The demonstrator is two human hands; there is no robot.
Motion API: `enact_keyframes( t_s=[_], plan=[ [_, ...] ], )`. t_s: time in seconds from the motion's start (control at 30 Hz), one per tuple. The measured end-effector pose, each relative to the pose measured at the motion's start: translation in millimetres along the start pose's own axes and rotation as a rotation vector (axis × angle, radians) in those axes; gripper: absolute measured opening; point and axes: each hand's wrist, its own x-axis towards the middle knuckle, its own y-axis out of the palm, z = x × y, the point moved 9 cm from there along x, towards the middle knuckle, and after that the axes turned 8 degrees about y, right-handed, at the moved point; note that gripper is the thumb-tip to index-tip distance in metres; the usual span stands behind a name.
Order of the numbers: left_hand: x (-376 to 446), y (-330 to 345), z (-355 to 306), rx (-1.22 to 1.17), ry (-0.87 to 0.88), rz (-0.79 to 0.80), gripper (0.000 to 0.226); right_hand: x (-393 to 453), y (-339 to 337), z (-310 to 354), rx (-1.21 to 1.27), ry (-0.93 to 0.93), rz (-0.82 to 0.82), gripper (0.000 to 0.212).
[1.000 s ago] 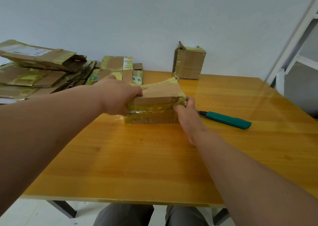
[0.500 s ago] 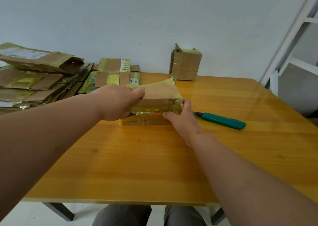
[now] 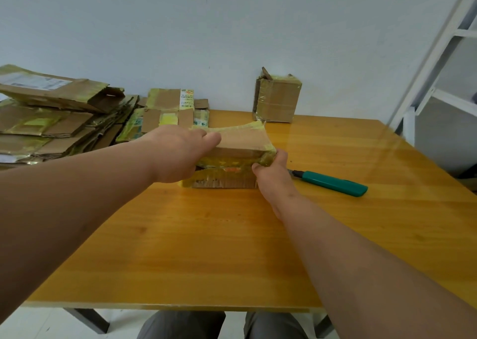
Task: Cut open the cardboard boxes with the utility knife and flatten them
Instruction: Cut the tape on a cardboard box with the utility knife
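Left hand [image 3: 180, 155]: grips box [image 3: 240, 142] top, left end.
Right hand [image 3: 273, 173]: pinches box's right corner.
Knife [image 3: 333, 183]: just right of right hand.

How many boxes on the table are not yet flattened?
2. One box is at the table's middle, gripped by the left hand and right hand; one small box stands by the wall. The flattened pile may hide others.

Person, head-camera view. Two bare forearms, no sleeves visible up to the frame edges. Left hand [image 3: 180, 155] and right hand [image 3: 273, 176]: no gloves, rings, watch or wristbands. Small dark mark on the back of the right wrist. Plain grey fabric trousers [image 3: 180, 324] on both knees, partly hidden by the table.
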Motion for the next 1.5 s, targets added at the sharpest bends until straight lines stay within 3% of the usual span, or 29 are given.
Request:
enact_keyframes(
  t_s=[0.17, 0.43, 0.8, 1.07, 1.3, 1.5],
  plan=[
    [10, -4, -11, 0.146, 0.092, -0.032, 0.062, -2, 0, 4, -0.074, 0.042, -0.097, 0.048],
    [4, 6, -4, 0.095, 0.069, 0.014, 0.07, -3, -2, 7, -0.14, 0.003, -0.074, 0.046],
    [2, 9, -3, 0.015, 0.014, -0.014, 0.063, -8, -1, -3, -0.062, 0.001, 0.109, 0.067],
    [-9, 10, -7, -0.018, 0.014, 0.035, 0.059, -12, -3, -5, -0.003, -0.014, 0.175, 0.068],
    [-17, 14, -4, -0.117, 0.098, 0.027, 0.057, -16, -5, -5, 0.074, -0.028, 0.232, 0.062],
    [-28, 8, 4, -0.325, -0.006, 0.01, 0.05, -17, -10, -8, 0.088, -0.021, 0.193, 0.08]
  ],
)
